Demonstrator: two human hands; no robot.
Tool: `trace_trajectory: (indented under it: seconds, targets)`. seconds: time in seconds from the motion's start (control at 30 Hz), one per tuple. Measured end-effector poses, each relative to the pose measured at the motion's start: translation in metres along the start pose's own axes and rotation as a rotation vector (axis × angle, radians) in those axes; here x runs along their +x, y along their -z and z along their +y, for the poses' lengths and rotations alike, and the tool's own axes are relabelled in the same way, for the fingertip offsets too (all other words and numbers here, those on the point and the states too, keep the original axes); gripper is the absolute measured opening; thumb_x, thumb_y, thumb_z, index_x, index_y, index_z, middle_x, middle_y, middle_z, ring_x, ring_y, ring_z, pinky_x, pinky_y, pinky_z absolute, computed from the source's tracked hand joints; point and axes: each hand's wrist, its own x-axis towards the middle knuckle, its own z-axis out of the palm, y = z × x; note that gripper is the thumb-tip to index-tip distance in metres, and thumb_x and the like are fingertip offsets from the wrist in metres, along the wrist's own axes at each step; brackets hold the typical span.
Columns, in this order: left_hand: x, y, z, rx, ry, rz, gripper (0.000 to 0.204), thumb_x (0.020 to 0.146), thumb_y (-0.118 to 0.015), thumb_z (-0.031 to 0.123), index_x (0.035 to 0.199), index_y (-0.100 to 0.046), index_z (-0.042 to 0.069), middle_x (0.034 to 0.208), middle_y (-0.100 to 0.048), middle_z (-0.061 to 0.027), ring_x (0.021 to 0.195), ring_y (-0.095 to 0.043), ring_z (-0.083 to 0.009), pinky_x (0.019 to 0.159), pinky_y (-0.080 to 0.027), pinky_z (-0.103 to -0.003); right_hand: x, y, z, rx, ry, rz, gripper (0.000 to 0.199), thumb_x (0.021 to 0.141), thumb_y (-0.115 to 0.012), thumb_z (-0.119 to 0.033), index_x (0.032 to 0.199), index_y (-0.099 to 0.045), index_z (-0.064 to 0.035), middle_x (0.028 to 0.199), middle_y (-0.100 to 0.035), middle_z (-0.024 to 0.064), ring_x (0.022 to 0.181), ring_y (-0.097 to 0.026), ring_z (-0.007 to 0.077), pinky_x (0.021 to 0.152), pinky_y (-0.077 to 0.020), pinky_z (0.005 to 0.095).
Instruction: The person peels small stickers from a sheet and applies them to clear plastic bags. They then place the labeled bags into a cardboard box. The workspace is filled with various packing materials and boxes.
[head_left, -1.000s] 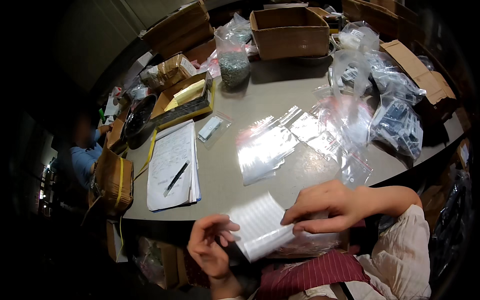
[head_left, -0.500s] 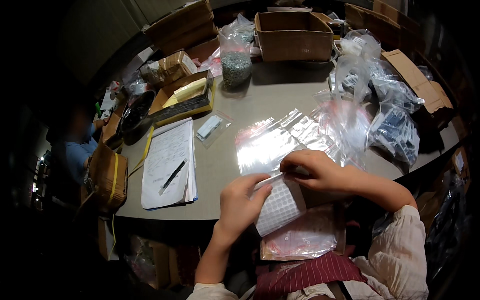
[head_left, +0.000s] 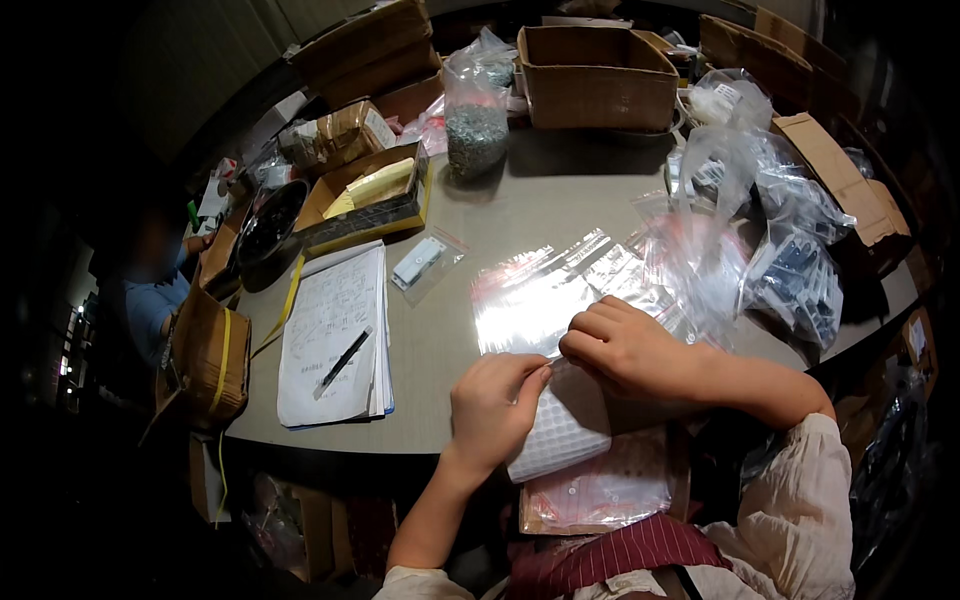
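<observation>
My left hand (head_left: 495, 405) and my right hand (head_left: 625, 345) meet at the near edge of the grey table (head_left: 520, 215). Both pinch the top of a white sheet with a grid of small squares (head_left: 560, 430), which hangs over the table edge toward me. Just beyond my fingers lies a stack of clear zip bags (head_left: 545, 295), flat on the table. Below the sheet, a clear bag with pinkish contents (head_left: 600, 490) rests on my lap.
A paper pad with a black pen (head_left: 335, 335) lies left. A small bagged white part (head_left: 420, 262), open cardboard boxes (head_left: 595, 75), a bag of grey bits (head_left: 475, 120) and several filled clear bags (head_left: 790, 270) crowd the back and right. Another person (head_left: 150, 290) sits far left.
My hands rose from below the table edge to the edge itself, bringing the white gridded sheet up beside the clear zip bags. My left hand closed in next to my right.
</observation>
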Motion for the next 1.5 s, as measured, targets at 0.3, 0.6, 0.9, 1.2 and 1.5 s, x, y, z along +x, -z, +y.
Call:
trace_trajectory:
  seconds: [0.3, 0.6, 0.9, 1.2, 1.5]
  targets:
    - [0.016, -0.003, -0.007, 0.162, -0.075, -0.012, 0.007, 0.087, -0.076, 0.012, 0.093, -0.077, 0.008, 0.108, -0.076, -0.0114, 0.11, -0.068, -0.0323, 0.095, -0.049, -0.043, 0.038, 0.022, 0.069, 0.422, -0.453, -0.155, 0.018, 0.088, -0.069, -0.008, 0.104, -0.068, 0.0003, 0.087, -0.068, 0.016, 0.079, -0.068, 0.0322, 0.077, -0.055, 0.0425]
    - [0.01, -0.01, -0.024, 0.125, -0.133, -0.098, 0.007, 0.086, -0.075, 0.011, 0.09, -0.073, 0.006, 0.11, -0.077, -0.0105, 0.118, -0.066, -0.0332, 0.105, -0.044, -0.047, 0.052, 0.003, 0.126, 0.106, -0.668, -0.446, 0.035, 0.09, -0.077, -0.028, 0.101, -0.069, 0.0037, 0.091, -0.073, 0.0231, 0.083, -0.071, 0.0393, 0.076, -0.0557, 0.0449]
    - [0.011, -0.011, -0.028, 0.046, -0.13, -0.098, 0.007, 0.085, -0.077, 0.012, 0.088, -0.073, 0.007, 0.109, -0.079, -0.0086, 0.113, -0.068, -0.0319, 0.108, -0.043, -0.048, 0.054, 0.009, 0.092, 0.628, -0.44, -0.302, 0.025, 0.091, -0.076, -0.018, 0.103, -0.064, 0.0016, 0.089, -0.07, 0.0145, 0.079, -0.069, 0.0279, 0.073, -0.0552, 0.0386]
    - [0.009, -0.008, -0.026, 0.06, -0.121, -0.127, 0.009, 0.088, -0.076, 0.014, 0.09, -0.074, 0.006, 0.114, -0.078, -0.0095, 0.115, -0.069, -0.0297, 0.108, -0.043, -0.049, 0.03, 0.009, 0.11, 0.108, -0.547, -0.308, 0.03, 0.087, -0.078, -0.024, 0.101, -0.065, -0.0004, 0.089, -0.072, 0.0203, 0.083, -0.07, 0.0408, 0.074, -0.0537, 0.0465]
    - [0.009, -0.007, -0.028, -0.031, -0.038, -0.07, 0.008, 0.088, -0.078, 0.013, 0.093, -0.076, 0.006, 0.109, -0.079, -0.0071, 0.112, -0.071, -0.0259, 0.103, -0.045, -0.043, 0.013, 0.041, 0.062, 0.515, -0.482, -0.29, 0.024, 0.085, -0.077, -0.014, 0.104, -0.068, -0.0018, 0.099, -0.069, 0.018, 0.093, -0.07, 0.0382, 0.079, -0.0555, 0.0435]
